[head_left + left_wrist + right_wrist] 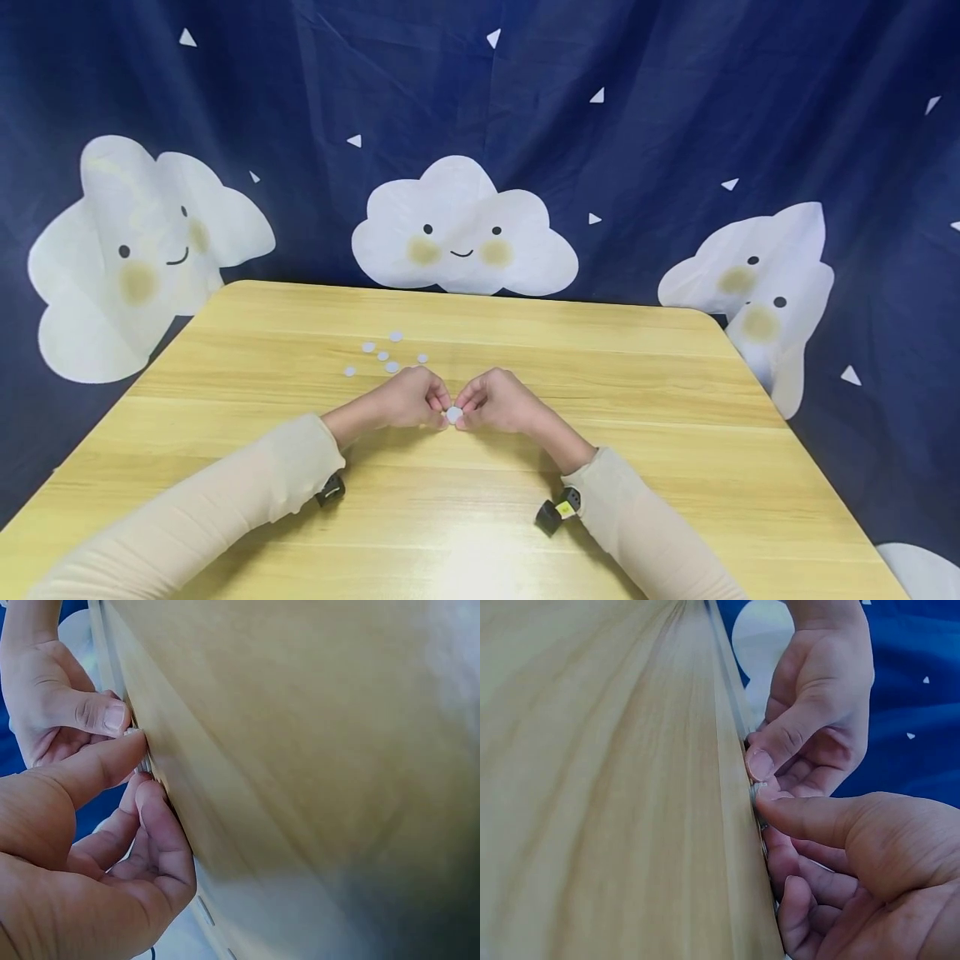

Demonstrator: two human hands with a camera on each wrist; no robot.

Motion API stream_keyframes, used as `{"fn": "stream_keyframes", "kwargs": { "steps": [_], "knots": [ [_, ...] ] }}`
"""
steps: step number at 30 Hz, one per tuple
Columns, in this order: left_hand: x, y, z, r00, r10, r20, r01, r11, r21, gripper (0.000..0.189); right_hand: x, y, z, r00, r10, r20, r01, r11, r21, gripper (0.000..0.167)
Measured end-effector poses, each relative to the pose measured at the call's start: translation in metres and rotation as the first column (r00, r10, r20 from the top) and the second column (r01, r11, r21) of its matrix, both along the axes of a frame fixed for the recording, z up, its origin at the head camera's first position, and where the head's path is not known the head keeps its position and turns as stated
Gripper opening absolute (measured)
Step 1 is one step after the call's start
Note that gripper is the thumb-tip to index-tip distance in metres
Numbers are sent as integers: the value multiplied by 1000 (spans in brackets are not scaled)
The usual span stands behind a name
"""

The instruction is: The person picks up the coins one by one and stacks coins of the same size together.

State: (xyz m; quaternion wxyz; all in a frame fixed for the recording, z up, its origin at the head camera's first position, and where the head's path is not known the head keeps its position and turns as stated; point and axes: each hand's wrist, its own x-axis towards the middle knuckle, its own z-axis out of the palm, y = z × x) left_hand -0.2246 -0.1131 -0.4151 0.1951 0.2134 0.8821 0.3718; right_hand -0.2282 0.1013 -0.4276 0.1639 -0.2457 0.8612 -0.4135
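Both hands meet near the middle of the table, around a small stack of pale coin-like discs. My left hand pinches the stack from the left, with the thumb on the near side and the fingers beyond. From the right, my right hand pinches it in the same way. Layered edges of the coin-like discs show between the fingertips in the left wrist view. In the right wrist view the stack is mostly covered by the thumbs, low over the tabletop. Markings on the discs are too small to make out.
Several loose pale discs of differing sizes lie flat beyond the left hand. The wooden table ends at a dark blue curtain printed with clouds. Black wrist devices hang below both sleeves.
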Motion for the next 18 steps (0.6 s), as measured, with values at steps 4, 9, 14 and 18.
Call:
{"fn": "stream_keyframes", "kwargs": {
  "steps": [4, 9, 14, 18],
  "knots": [
    [1, 1, 0, 1000, -1, -6, 1, 1000, -3, 17, 0, 0, 0, 1000, 5, -3, -5, 1000, -5, 15],
    [1, 3, 2, 1000, 12, 0, -12, 1000, -12, 17, 1, 0, 2, 1000, 7, -1, -7, 1000, -8, 14],
    [0, 3, 3, 1000, 11, -9, -11, 1000, -29, 18, 1, 0, 2, 1000, 8, 2, -8, 1000, -6, 15],
    [-1, 1, 3, 1000, 16, -18, -17, 999, -36, 18, 1, 0, 2, 1000, 8, -1, -8, 1000, -1, 15]
  ]
}}
